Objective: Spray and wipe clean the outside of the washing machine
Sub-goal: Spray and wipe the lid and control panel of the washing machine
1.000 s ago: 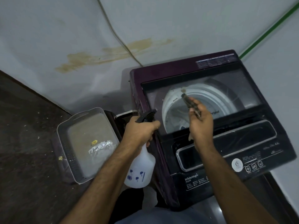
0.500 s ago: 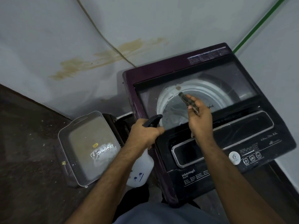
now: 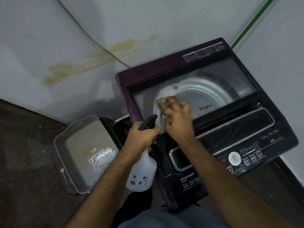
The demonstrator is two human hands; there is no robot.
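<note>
A home laundry corner: a dark purple top-loading washing machine with a glass lid (image 3: 205, 99) stands against pale painted walls with a brownish stain (image 3: 92, 66). A thin cable (image 3: 92, 41) runs down the wall, and a grey plastic tray (image 3: 69, 145) sits on the rough dark floor (image 3: 24, 162) beside it.

Washing machine (image 3: 213, 112) reads "Whirlpool", "WhiteMagic Royale", "6".

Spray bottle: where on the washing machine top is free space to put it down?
Free: the glass lid right of the Whirlpool logo, and the dark panel above the buttons. Crowded: the lid's left part, where the right hand wipes.
</note>
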